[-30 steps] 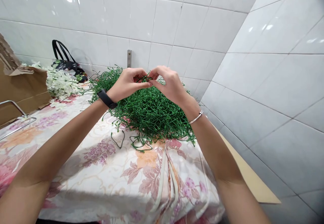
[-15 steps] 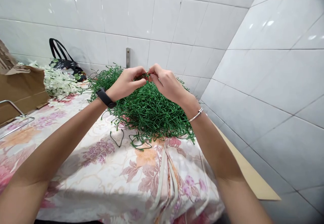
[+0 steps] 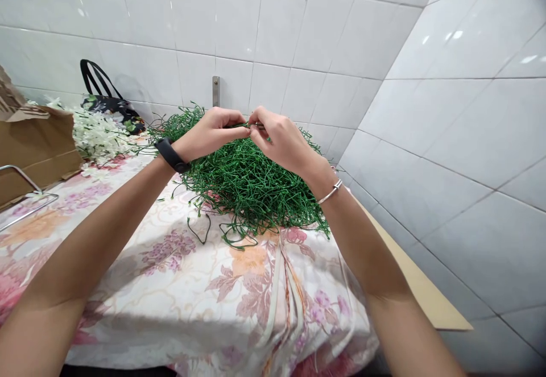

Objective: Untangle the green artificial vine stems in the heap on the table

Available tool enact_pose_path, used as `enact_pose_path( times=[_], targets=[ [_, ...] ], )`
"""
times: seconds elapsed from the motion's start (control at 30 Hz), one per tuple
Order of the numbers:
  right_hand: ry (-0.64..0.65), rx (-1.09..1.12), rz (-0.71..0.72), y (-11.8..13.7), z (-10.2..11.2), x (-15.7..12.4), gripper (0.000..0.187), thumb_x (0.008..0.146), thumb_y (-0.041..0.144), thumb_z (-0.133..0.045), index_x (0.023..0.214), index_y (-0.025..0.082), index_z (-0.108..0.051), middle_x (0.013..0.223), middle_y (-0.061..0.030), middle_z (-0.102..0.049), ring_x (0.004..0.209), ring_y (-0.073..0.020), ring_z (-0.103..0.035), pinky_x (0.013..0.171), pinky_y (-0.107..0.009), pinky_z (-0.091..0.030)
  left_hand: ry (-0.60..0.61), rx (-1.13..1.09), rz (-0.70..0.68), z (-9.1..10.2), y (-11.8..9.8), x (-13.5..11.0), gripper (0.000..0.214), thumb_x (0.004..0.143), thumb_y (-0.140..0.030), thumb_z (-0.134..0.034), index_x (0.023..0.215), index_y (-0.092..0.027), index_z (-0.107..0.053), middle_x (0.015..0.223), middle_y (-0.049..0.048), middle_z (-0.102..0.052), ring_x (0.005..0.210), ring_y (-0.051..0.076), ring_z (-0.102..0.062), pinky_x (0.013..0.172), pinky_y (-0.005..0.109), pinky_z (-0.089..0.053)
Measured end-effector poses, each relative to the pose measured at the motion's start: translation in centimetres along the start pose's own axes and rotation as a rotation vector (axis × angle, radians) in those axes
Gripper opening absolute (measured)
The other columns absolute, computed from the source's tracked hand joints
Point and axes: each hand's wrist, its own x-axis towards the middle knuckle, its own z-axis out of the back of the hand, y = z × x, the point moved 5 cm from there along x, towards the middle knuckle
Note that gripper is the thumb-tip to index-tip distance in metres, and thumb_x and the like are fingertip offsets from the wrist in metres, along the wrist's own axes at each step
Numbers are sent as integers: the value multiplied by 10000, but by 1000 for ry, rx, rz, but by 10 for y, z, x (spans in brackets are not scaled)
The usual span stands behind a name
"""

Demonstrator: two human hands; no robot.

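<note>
A big heap of thin green plastic stems [image 3: 251, 186] lies on a table under a flowered cloth [image 3: 179, 286]. Both my hands are raised just above the heap's top and meet fingertip to fingertip. My left hand [image 3: 211, 135], with a black band on its wrist, pinches one green stem [image 3: 247, 125]. My right hand [image 3: 281, 141], with a silver bangle on the wrist, pinches the same stem from the other side. Most of the stem between the fingers is hidden.
White artificial flowers [image 3: 96, 135] lie at the back left beside a black bag [image 3: 108, 101]. A cardboard box [image 3: 34, 146] and a metal wire frame [image 3: 25, 186] sit at the left edge. Tiled walls close off the back and right; a tan board [image 3: 420, 291] leans along the right wall.
My two hands have drawn a little closer together and lower over the heap, still pinching the stem. The view has tilted slightly.
</note>
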Motion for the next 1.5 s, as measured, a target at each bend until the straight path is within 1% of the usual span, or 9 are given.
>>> enact_pose_path(
  times=[0.1, 0.23, 0.37, 0.5, 0.6, 0.77, 0.97, 1.23, 1.5],
  targets=[
    [-15, -62, -28, 4, 3, -1, 68, 766, 201, -431, 772, 151, -477, 617, 18, -447, 529, -48, -332, 532, -218, -251, 28, -28, 13, -1, -2, -1, 203, 756, -190, -441, 561, -135, -457, 499, -44, -343, 459, 47, -291, 434, 195, -224],
    [-48, 59, -32, 3, 5, -1, 60, 726, 208, -469, 697, 156, -477, 554, 49, -379, 490, -27, -258, 509, -202, -233, 82, -63, -12, -3, -3, -2, 203, 776, -173, -412, 584, -137, -466, 497, -45, -347, 453, 43, -306, 433, 188, -239],
    [-10, 327, -32, -4, 2, 0, 87, 682, 193, -510, 616, 140, -490, 505, 61, -349, 477, -21, -247, 468, -188, -209, 164, -171, 2, -5, -1, -2, 216, 790, -196, -413, 592, -141, -479, 492, -45, -336, 446, 40, -315, 427, 191, -245],
    [63, 678, -30, -6, -3, 2, 138, 687, 202, -501, 574, 122, -509, 506, 46, -428, 454, -15, -268, 425, -184, -184, 210, -309, 31, -5, -6, -3, 244, 800, -201, -408, 595, -133, -521, 479, -36, -328, 442, 39, -305, 421, 200, -236],
    [62, 901, -58, -3, -4, 3, 195, 696, 241, -503, 534, 138, -470, 479, 50, -428, 445, -17, -313, 422, -182, -196, 219, -396, 66, -5, -12, -5, 270, 801, -214, -404, 576, -127, -526, 484, -20, -341, 431, 37, -281, 408, 210, -206],
    [79, 1174, -203, 2, -10, 1, 278, 715, 348, -456, 523, 178, -349, 458, 65, -299, 410, -29, -314, 420, -200, -217, 156, -487, 119, -6, -17, -8, 294, 778, -279, -406, 541, -132, -500, 465, -13, -303, 379, 25, -215, 381, 213, -165],
    [57, 1185, -306, 4, -18, -2, 364, 761, 515, -319, 577, 204, -280, 459, 70, -198, 418, -51, -323, 428, -209, -270, 145, -519, 103, -9, -19, -10, 298, 758, -273, -410, 494, -140, -454, 435, -14, -295, 348, 23, -211, 352, 210, -179],
    [69, 1505, -293, 9, -30, -1, 264, 706, 377, -414, 549, 202, -294, 421, 78, -162, 383, -53, -187, 410, -214, -219, 147, -588, 139, -13, -12, -10, 309, 725, -260, -405, 435, -159, -368, 377, -39, -172, 339, 32, -185, 362, 212, -179],
    [9, 1393, -319, 11, -31, -4, 344, 731, 451, -386, 546, 205, -234, 432, 74, -205, 391, -53, -197, 418, -226, -231, 187, -615, 145, -14, -14, -11, 327, 700, -272, -450, 406, -168, -352, 363, -43, -163, 330, 37, -179, 360, 226, -181]
  ],
)
